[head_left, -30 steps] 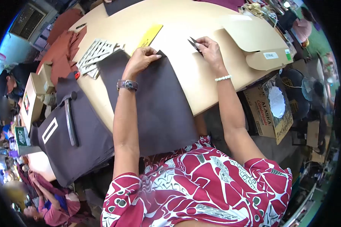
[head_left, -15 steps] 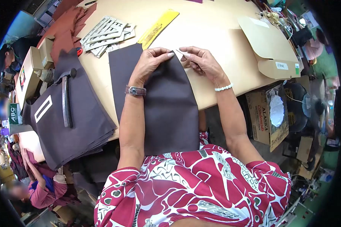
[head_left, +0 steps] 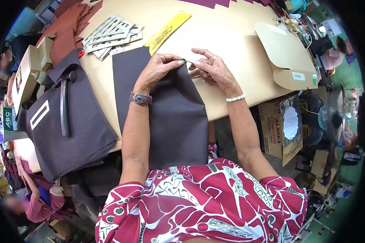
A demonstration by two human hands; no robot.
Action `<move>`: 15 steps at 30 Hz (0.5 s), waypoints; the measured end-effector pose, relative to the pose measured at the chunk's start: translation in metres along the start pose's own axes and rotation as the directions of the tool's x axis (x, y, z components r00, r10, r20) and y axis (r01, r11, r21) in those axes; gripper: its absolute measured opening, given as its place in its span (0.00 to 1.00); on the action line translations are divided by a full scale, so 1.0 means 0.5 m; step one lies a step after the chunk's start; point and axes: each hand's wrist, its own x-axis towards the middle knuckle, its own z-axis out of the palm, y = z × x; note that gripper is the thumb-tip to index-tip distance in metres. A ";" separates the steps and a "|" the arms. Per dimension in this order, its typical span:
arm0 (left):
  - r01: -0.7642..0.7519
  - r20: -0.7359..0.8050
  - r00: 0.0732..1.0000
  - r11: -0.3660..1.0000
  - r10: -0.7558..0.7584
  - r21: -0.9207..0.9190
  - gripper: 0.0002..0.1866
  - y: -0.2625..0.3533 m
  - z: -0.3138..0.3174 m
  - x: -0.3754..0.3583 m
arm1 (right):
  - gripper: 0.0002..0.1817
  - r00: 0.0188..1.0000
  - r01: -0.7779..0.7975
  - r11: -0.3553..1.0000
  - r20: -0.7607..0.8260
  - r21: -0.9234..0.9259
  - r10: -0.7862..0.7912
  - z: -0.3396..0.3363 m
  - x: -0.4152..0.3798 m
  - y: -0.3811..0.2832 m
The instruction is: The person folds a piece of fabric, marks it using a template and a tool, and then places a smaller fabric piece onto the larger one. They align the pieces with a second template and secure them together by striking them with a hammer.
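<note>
A dark brown sheet, which looks like leather or leatherette, hangs over the table's near edge toward my lap. My left hand pinches its upper corner between thumb and forefinger. Close to that corner, my right hand has its thumb and a finger closed on a thin sliver, too small to name; its forefinger stands raised. The sliver's tip meets the corner at my left fingertips. Behind the sheet lies a yellow printed strip.
Left, a hammer and a pale rectangular frame rest on stacked dark sheets. Cut-out templates and reddish-brown pieces lie farther back. An opened cardboard folder is at right, a carton below. People are nearby.
My right hand has brought the sliver against the sheet's corner; before, it stood slightly apart. The sheet's right edge now bends more. The whole view has shifted slightly.
</note>
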 end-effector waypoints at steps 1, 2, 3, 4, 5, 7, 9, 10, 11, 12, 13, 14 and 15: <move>-0.001 0.000 1.000 1.000 0.001 -0.004 0.11 0.000 0.000 -0.001 | 0.30 1.000 -0.003 1.000 -0.003 -0.010 0.003 0.001 -0.001 -0.001; 0.009 -0.005 1.000 1.000 -0.009 0.008 0.11 0.001 0.001 -0.001 | 0.30 1.000 -0.007 1.000 -0.005 -0.020 0.007 0.003 -0.002 -0.003; 0.018 -0.010 1.000 1.000 -0.018 0.020 0.11 0.003 0.001 -0.001 | 0.30 1.000 -0.010 1.000 -0.007 -0.029 0.010 0.005 -0.004 -0.006; 0.028 -0.016 0.999 0.999 -0.028 0.033 0.11 0.002 0.001 -0.001 | 0.30 1.000 -0.009 1.000 -0.007 -0.028 0.009 0.006 -0.004 -0.006; 0.027 -0.016 1.000 0.999 -0.026 0.032 0.11 0.001 0.000 0.000 | 0.30 1.000 -0.009 1.000 -0.007 -0.028 0.008 0.007 -0.004 -0.008; 0.024 -0.013 1.000 0.999 -0.023 0.032 0.11 -0.002 -0.001 0.002 | 0.30 1.000 -0.007 0.999 -0.011 -0.033 0.007 0.007 -0.003 -0.007; 0.031 -0.017 0.999 0.999 -0.031 0.039 0.11 -0.004 -0.001 0.005 | 0.30 1.000 -0.008 0.999 -0.016 -0.042 0.007 0.006 -0.003 -0.006; 0.035 -0.019 0.999 0.998 -0.035 0.042 0.12 -0.005 -0.002 0.005 | 0.30 1.000 -0.007 0.999 -0.018 -0.040 0.006 0.007 -0.003 -0.006; 0.027 -0.019 0.999 0.999 -0.027 0.044 0.12 -0.006 -0.002 0.005 | 0.30 1.000 -0.005 0.999 -0.020 -0.038 0.004 0.007 -0.003 -0.006; 0.019 -0.019 1.000 0.999 -0.019 0.046 0.12 -0.006 -0.001 0.005 | 0.30 1.000 -0.003 0.999 -0.022 -0.036 0.002 0.008 -0.004 -0.007; 0.011 -0.019 1.000 0.999 -0.010 0.048 0.12 -0.005 -0.001 0.005 | 0.30 1.000 -0.001 0.999 -0.022 -0.035 0.000 0.008 -0.003 -0.007; 0.010 -0.018 1.000 0.999 -0.010 0.045 0.12 -0.004 -0.001 0.005 | 0.30 1.000 0.000 0.999 -0.021 -0.034 -0.001 0.007 -0.002 -0.005; 0.009 -0.016 1.000 0.999 -0.008 0.041 0.12 -0.002 0.000 0.004 | 0.30 1.000 0.002 0.999 -0.021 -0.033 -0.003 0.007 -0.001 -0.005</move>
